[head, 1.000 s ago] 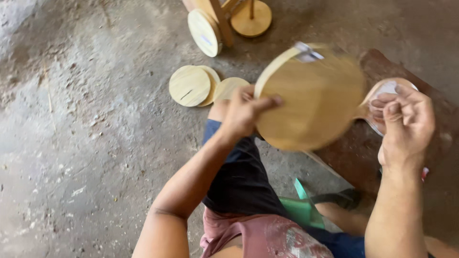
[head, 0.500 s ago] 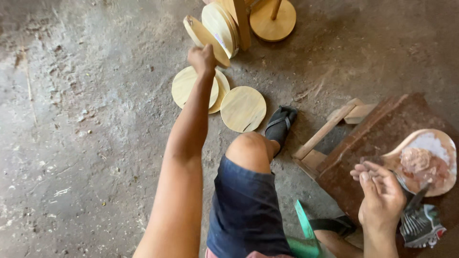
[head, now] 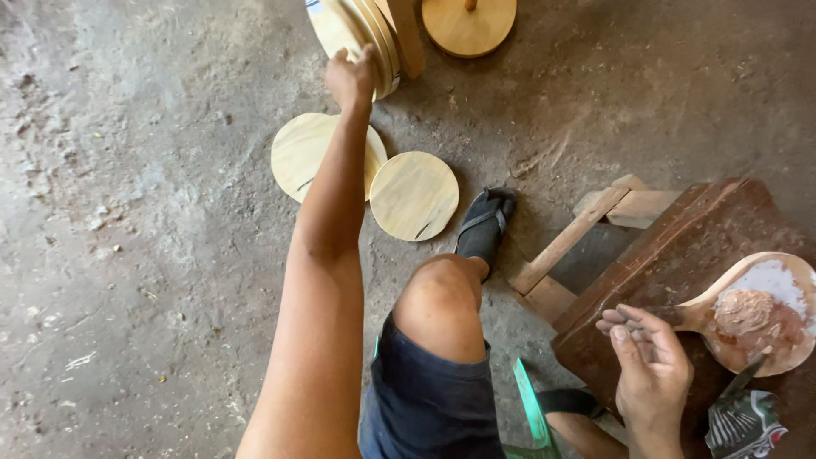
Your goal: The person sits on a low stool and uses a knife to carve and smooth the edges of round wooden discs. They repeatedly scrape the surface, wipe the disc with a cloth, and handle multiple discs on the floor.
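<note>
My left hand (head: 351,78) reaches far forward, fingers curled over the rim of a pale round wooden disc (head: 333,27) that stands on edge in a leaning row of several discs. Below my arm, two more discs lie flat on the ground, one (head: 297,153) partly under the other (head: 414,195). My right hand (head: 650,374) hovers over a dark reddish wooden block (head: 680,246), fingers bunched together and nothing visible in them. Its fingertips are at the handle of a wooden paddle (head: 786,285) that carries a lump of brownish paste.
A round wooden base with a peg (head: 469,25) stands at the top. My sandalled foot (head: 484,223) rests next to a pale wooden frame (head: 565,242). A dark bristly tool (head: 744,425) lies bottom right, a green strip (head: 531,408) by my leg. Rough grey concrete fills the left.
One second ago my left hand held a disc up in front of me. It has carried it forward to the leaning row. My right hand has dropped to the paddle's handle.
</note>
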